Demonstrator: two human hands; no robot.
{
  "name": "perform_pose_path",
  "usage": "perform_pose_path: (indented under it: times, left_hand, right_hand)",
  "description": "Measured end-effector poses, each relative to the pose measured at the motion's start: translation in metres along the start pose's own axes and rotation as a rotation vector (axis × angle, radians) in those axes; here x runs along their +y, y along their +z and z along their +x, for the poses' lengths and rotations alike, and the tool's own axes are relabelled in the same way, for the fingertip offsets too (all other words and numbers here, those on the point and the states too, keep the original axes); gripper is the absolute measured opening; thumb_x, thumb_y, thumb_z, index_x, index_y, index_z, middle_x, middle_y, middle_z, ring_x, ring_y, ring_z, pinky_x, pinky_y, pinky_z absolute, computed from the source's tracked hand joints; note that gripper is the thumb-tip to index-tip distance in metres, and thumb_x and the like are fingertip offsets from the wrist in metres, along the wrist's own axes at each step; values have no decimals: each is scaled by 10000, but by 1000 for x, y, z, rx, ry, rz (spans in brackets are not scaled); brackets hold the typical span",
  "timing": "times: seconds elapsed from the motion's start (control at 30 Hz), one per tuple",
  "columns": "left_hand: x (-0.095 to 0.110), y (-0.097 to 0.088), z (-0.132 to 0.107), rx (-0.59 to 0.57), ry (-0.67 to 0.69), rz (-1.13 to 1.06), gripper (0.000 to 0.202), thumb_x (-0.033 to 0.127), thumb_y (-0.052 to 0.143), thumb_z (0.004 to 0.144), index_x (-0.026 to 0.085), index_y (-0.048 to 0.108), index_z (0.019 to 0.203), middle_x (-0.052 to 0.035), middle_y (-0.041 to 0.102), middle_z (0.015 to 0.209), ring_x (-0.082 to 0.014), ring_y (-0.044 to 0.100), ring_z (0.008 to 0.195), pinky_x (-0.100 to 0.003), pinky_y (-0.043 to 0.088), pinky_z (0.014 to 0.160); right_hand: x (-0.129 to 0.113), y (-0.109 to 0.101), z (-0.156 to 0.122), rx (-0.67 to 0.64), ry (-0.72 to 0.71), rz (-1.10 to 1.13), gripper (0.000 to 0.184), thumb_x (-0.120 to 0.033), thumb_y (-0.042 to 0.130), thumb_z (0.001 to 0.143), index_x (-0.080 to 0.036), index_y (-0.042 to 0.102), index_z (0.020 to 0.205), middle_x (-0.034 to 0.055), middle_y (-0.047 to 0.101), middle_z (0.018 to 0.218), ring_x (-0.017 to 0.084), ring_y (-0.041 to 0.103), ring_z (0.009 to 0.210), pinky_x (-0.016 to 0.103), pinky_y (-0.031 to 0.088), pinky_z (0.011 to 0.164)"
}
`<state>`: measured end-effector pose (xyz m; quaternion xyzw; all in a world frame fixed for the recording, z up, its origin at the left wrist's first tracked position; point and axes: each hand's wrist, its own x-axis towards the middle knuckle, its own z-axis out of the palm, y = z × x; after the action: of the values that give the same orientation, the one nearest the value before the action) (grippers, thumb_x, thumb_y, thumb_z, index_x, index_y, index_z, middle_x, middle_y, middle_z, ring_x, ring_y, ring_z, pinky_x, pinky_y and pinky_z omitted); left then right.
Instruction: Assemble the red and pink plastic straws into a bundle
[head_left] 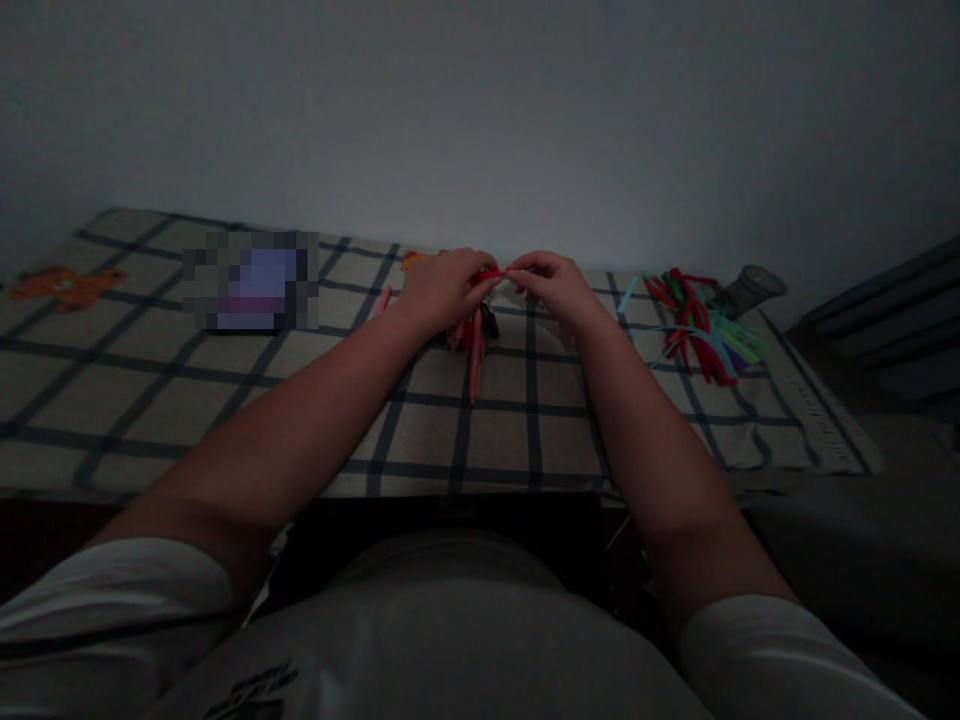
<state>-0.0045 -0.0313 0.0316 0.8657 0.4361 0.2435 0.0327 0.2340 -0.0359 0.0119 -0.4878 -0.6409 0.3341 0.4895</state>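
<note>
Fingers (480,268) of the left hand (442,290) and of the right hand (555,290) are pinched narrow, tip to tip, on a thin red rubbery strip (491,274). The strip spans the small gap between the two hands, each gripping one end just above the cloth-covered worktop (225,400). Directly beneath the fingers lies a loose bunch of long, soft pink and red tubes (473,350), one reaching back toward the person. A small dark lump (490,322) touches the bunch; what it is cannot be told. The cloth (675,420) is pale and woven, crossed by dark check lines. Well out beyond the right fingers sits a tangled heap of red, green and light-blue strips (701,325), with a grey, glassy round jar (750,288) just behind it. Far off from the left fingers, an orange bear figure (64,287) is printed on the cloth.
</note>
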Motion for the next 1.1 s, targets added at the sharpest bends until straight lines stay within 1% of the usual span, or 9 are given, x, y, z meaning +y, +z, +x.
perform_pose_path:
  times: [0.13, 0.3, 0.43, 0.57, 0.67, 0.77, 0.93, 1.1]
  left_hand:
    - [1, -1, 0, -1, -7, 4, 437, 547, 584, 1203, 354, 862, 1479, -105, 899, 1384, -326, 790, 1318, -402, 583, 1053]
    - [4, -4, -1, -28, -14, 13, 431, 517, 578, 1209, 340, 857, 1487, -105, 886, 1432, -330, 784, 1335, -406, 575, 1071]
    - [3, -2, -1, -27, -8, 21, 437, 494, 584, 1206, 320, 849, 1506, -113, 880, 1459, -334, 780, 1362, -407, 574, 1089]
    - [0, 0, 1, -23, -8, 27, 421, 507, 593, 1199, 352, 859, 1487, -100, 894, 1418, -333, 788, 1341, -409, 585, 1080]
    - [0, 0, 1, -28, -5, 31, 427, 516, 585, 1200, 361, 863, 1485, -104, 898, 1403, -337, 795, 1322, -418, 589, 1072]
    - [0, -1, 0, -31, -10, 31, 434, 518, 583, 1202, 351, 864, 1487, -112, 891, 1414, -336, 797, 1317, -416, 583, 1065]
    - [1, -1, 0, -25, -14, 25, 427, 532, 583, 1209, 354, 862, 1478, -99, 887, 1414, -325, 788, 1325, -395, 570, 1055]
    - [2, -1, 0, -32, -13, 41, 433, 521, 578, 1209, 344, 859, 1486, -103, 887, 1414, -333, 788, 1325, -398, 568, 1049]
  right_hand:
    - [-3, -1, -1, -21, -6, -18, 184, -390, 947, 871, -247, 873, 960, 29, 831, 966, 183, 682, 843, 303, 590, 727]
    - [1, -1, 1, -30, -12, -57, 138, -372, 909, 911, -243, 876, 948, 21, 813, 912, 173, 666, 801, 308, 576, 732]
    - [4, 0, 2, -18, -23, -62, 184, -411, 919, 921, -238, 859, 933, 23, 812, 923, 175, 671, 822, 303, 574, 729]
    - [7, 1, 3, -9, -41, -63, 265, -463, 976, 899, -251, 819, 926, 16, 785, 903, 181, 667, 822, 307, 562, 716]
    - [8, 0, 4, -11, -54, -75, 303, -473, 996, 886, -257, 785, 908, 12, 757, 884, 184, 655, 817, 317, 555, 721]
    - [7, -1, 4, -16, -65, -77, 299, -474, 986, 881, -260, 779, 906, 17, 754, 894, 189, 654, 829, 330, 562, 744]
    - [6, -2, 3, -11, -74, -104, 325, -513, 981, 865, -261, 781, 907, 20, 751, 897, 200, 648, 848, 350, 568, 775]
    - [10, -4, 3, 7, -100, -112, 275, -476, 951, 884, -257, 790, 921, 21, 740, 912, 205, 648, 870, 362, 563, 815]
